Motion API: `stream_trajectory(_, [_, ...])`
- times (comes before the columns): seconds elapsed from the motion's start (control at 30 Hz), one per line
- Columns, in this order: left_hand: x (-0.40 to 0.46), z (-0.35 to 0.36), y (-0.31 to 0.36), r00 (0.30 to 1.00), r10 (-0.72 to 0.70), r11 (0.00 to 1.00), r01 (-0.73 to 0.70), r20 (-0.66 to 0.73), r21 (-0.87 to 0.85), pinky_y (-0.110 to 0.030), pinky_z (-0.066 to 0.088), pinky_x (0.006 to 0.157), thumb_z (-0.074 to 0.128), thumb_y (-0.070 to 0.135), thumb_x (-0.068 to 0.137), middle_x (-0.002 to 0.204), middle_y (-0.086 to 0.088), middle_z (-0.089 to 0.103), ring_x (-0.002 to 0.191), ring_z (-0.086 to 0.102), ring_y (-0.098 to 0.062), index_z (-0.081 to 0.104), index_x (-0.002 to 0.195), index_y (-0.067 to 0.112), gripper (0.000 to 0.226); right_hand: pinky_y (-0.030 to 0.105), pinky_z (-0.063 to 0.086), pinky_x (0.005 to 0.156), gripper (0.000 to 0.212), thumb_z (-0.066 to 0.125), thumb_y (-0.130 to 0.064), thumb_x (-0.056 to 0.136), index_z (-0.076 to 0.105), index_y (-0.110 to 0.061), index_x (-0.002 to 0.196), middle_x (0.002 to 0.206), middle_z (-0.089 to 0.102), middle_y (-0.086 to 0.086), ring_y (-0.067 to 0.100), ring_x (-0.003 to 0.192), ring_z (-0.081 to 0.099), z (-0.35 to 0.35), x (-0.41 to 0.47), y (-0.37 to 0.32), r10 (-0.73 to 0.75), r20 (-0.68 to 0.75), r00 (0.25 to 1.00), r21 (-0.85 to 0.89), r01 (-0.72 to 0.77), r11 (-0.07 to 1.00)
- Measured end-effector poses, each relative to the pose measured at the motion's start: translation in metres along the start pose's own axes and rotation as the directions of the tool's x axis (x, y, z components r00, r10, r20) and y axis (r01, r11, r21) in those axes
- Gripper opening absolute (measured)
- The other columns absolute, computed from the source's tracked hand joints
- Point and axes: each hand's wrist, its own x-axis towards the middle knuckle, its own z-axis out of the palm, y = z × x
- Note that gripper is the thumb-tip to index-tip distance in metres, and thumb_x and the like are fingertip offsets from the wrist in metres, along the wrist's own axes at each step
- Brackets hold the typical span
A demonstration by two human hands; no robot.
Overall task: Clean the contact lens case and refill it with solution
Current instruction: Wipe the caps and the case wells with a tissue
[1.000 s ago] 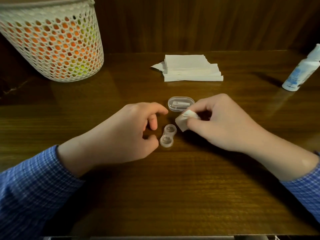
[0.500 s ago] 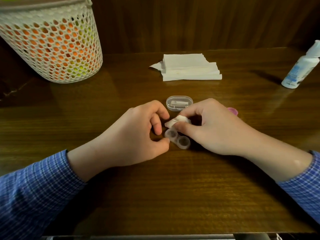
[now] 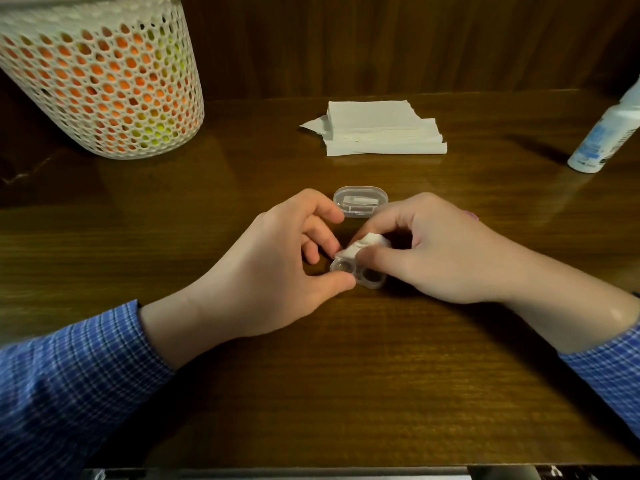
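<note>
Fingers pinch tissue wad onto lens case.

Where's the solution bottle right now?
The bottle stands at the far right edge of the head view, on the table beyond the right hand, well right of the tissue stack.

Polished wood, clear plastic, soft paper.

The bench is dark, glossy wood with fine grain, and the back panel looks the same. The lens case and the small box are clear, smooth plastic. The wad and the stack of tissues are matt white paper. The basket is perforated white plastic, the bottle seemingly smooth plastic. The sleeves are checked woven cloth.
</note>
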Motion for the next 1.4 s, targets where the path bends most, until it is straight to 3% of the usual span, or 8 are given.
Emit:
stream_trajectory(0.23, [-0.001, 0.002, -0.001, 1.000, 0.003, 0.999, -0.002, 0.026, -0.038, -0.023, 0.057, 0.077, 0.086, 0.030, 0.079, 0.095, 0.017, 0.071, 0.090, 0.066, -0.006, 0.061, 0.128, 0.026, 0.055, 0.014, 0.044, 0.070, 0.017, 0.068, -0.028, 0.095, 0.076, -0.040, 0.085, 0.083, 0.070, -0.019, 0.003, 0.083, 0.065, -0.010, -0.002, -0.001, -0.014, 0.090, 0.996, -0.083, 0.022, 0.996])
stream_trajectory(0.37, [-0.002, 0.003, -0.002, 0.997, 0.057, 0.998, -0.058, 0.049, 0.003, -0.018, 0.051, 0.072, 0.081, 0.028, 0.084, 0.092, 0.019, 0.065, 0.088, 0.060, -0.008, 0.073, 0.111, 0.030, 0.028, 0.033, 0.052, 0.074, 0.017, 0.067, -0.027, 0.093, 0.076, -0.038, 0.083, 0.080, 0.068, -0.012, 0.012, 0.079, 0.063, -0.015, -0.002, 0.000, -0.066, 0.142, 0.988, -0.092, 0.080, 0.993])
stream_trajectory(0.5, [0.000, 0.001, -0.004, 0.993, 0.075, 0.997, -0.076, 0.089, 0.005, -0.013, 0.048, 0.071, 0.081, 0.028, 0.084, 0.088, 0.018, 0.063, 0.087, 0.060, -0.006, 0.076, 0.107, 0.030, 0.023, 0.027, 0.048, 0.075, 0.014, 0.062, -0.034, 0.093, 0.075, -0.034, 0.091, 0.090, 0.064, -0.011, 0.012, 0.087, 0.060, -0.021, -0.003, 0.001, -0.147, 0.224, 0.963, -0.202, 0.194, 0.960])
stream_trajectory(0.7, [0.010, -0.008, -0.006, 0.966, 0.128, 0.992, -0.128, 0.226, -0.015, -0.015, 0.049, 0.066, 0.080, 0.030, 0.084, 0.094, 0.011, 0.066, 0.081, 0.059, -0.017, 0.076, 0.108, 0.029, 0.023, 0.022, 0.048, 0.079, 0.018, 0.058, -0.033, 0.096, 0.075, -0.030, 0.099, 0.101, 0.063, -0.015, 0.008, 0.096, 0.061, -0.027, -0.002, -0.001, -0.236, 0.316, 0.919, -0.278, 0.327, 0.903])
stream_trajectory(0.9, [0.018, -0.018, -0.011, 0.930, 0.132, 0.991, -0.130, 0.343, -0.029, -0.012, 0.047, 0.067, 0.079, 0.030, 0.085, 0.097, 0.016, 0.066, 0.083, 0.061, -0.009, 0.072, 0.110, 0.036, 0.027, 0.022, 0.050, 0.081, 0.022, 0.062, -0.020, 0.095, 0.078, -0.030, 0.107, 0.101, 0.068, -0.014, 0.011, 0.097, 0.065, -0.028, -0.006, 0.002, -0.278, 0.284, 0.918, -0.216, 0.344, 0.914])
stream_trajectory(1.03, [0.020, -0.018, -0.014, 0.922, 0.142, 0.989, -0.143, 0.360, -0.025, -0.014, 0.048, 0.066, 0.076, 0.037, 0.085, 0.095, 0.016, 0.064, 0.084, 0.062, -0.011, 0.071, 0.107, 0.042, 0.023, 0.017, 0.047, 0.079, 0.023, 0.061, -0.022, 0.094, 0.078, -0.031, 0.106, 0.098, 0.066, -0.014, 0.012, 0.096, 0.063, -0.024, -0.007, -0.001, -0.325, 0.230, 0.917, -0.165, 0.366, 0.916])
stream_trajectory(1.2, [0.020, -0.019, -0.014, 0.918, 0.159, 0.986, -0.166, 0.362, -0.010, -0.013, 0.048, 0.067, 0.073, 0.038, 0.085, 0.092, 0.019, 0.062, 0.083, 0.061, -0.005, 0.074, 0.103, 0.036, 0.018, 0.013, 0.041, 0.074, 0.017, 0.063, -0.027, 0.093, 0.076, -0.027, 0.104, 0.091, 0.061, -0.017, 0.006, 0.088, 0.059, -0.009, -0.003, -0.004, -0.332, 0.209, 0.920, -0.251, 0.379, 0.891])
stream_trajectory(1.4, [0.019, -0.021, -0.011, 0.907, 0.157, 0.986, -0.165, 0.390, -0.014, -0.014, 0.048, 0.065, 0.072, 0.040, 0.083, 0.093, 0.022, 0.061, 0.081, 0.059, -0.005, 0.071, 0.098, 0.043, 0.015, 0.011, 0.042, 0.074, 0.014, 0.066, -0.025, 0.092, 0.077, -0.026, 0.102, 0.094, 0.061, -0.014, 0.006, 0.090, 0.059, -0.007, -0.005, -0.005, -0.338, 0.206, 0.919, -0.238, 0.382, 0.893])
